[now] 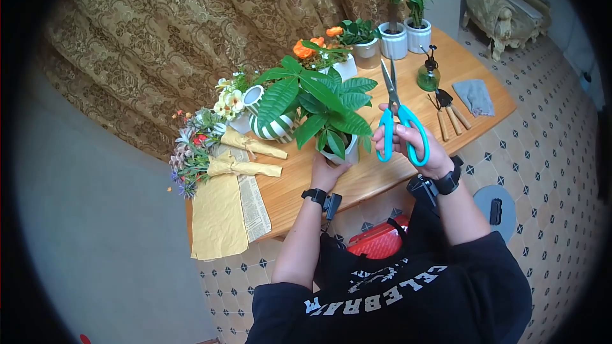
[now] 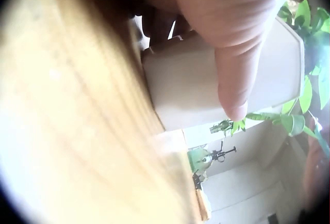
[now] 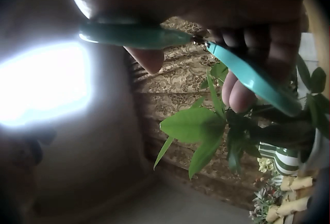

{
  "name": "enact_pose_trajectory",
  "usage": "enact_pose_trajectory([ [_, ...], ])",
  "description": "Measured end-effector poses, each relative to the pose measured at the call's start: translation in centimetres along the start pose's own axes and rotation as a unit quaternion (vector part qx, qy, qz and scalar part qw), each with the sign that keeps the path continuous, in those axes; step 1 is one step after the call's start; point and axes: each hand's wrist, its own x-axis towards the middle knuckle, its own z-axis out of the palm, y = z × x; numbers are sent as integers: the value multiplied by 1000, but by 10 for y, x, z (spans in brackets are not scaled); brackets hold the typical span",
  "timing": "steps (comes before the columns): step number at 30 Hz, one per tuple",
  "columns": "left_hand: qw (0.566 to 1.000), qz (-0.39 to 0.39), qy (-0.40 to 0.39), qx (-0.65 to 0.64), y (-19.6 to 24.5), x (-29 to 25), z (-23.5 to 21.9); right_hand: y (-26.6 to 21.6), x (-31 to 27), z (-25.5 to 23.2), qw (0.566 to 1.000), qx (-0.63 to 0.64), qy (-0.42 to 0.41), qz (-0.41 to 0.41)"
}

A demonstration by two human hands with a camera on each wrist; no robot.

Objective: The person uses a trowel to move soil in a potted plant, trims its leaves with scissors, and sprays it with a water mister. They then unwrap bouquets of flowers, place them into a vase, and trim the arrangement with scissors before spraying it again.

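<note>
A leafy green plant (image 1: 319, 105) stands in a white pot (image 1: 344, 151) near the table's front edge. My left hand (image 1: 328, 173) grips the pot low on its near side; in the left wrist view the thumb lies along the pot's wall (image 2: 185, 82). Right of the plant, my right hand (image 1: 424, 146) holds scissors (image 1: 393, 102) with turquoise handles, blades upward and slightly parted. The right wrist view shows the turquoise handles (image 3: 252, 79) among the fingers, with green leaves (image 3: 193, 128) beyond them.
Wrapped bouquets (image 1: 245, 146) and brown paper (image 1: 218, 216) lie at the left. Behind the plant are a striped vase (image 1: 273, 126) and orange flowers (image 1: 306, 48). Potted plants (image 1: 393, 41), a green spray bottle (image 1: 429, 76), small tools (image 1: 452, 114) and a grey cloth (image 1: 474, 97) are at the right.
</note>
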Motion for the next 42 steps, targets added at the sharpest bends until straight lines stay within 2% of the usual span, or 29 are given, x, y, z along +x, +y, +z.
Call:
enact_pose_trajectory([
  [4, 998, 8, 35, 47, 5, -3, 2, 5, -1, -3, 1000, 5, -5, -9],
  [7, 999, 23, 30, 31, 2, -1, 2, 9, -1, -3, 1000, 4, -4, 1],
  [11, 999, -7, -23, 25, -9, 3, -2, 11, -4, -5, 999, -30, -2, 45],
  [14, 999, 7, -28, 36, -15, 5, -4, 13, -6, -4, 999, -1, -9, 46],
  [17, 996, -47, -64, -28, -13, 6, -9, 14, -7, -7, 999, -19, 6, 50],
  [20, 996, -38, -46, -69, -10, 4, -8, 12, -10, -6, 998, -38, 1, 42],
  [23, 997, -44, -57, -1, -19, 8, -9, 15, -13, -8, 998, -47, 13, 47],
  [27, 999, -34, -31, -15, -41, 9, -6, 25, -16, -17, 998, -27, 31, 55],
  [32, 997, -53, -47, -31, -33, 9, -8, 33, -16, -24, 998, 8, 26, 55],
  [38, 996, -65, -51, -26, -27, 8, -8, 33, -17, -19, 993, 24, 30, 110],
  [42, 997, -58, -49, -14, -29, 8, -8, 36, -14, -21, 997, -8, -6, 72],
])
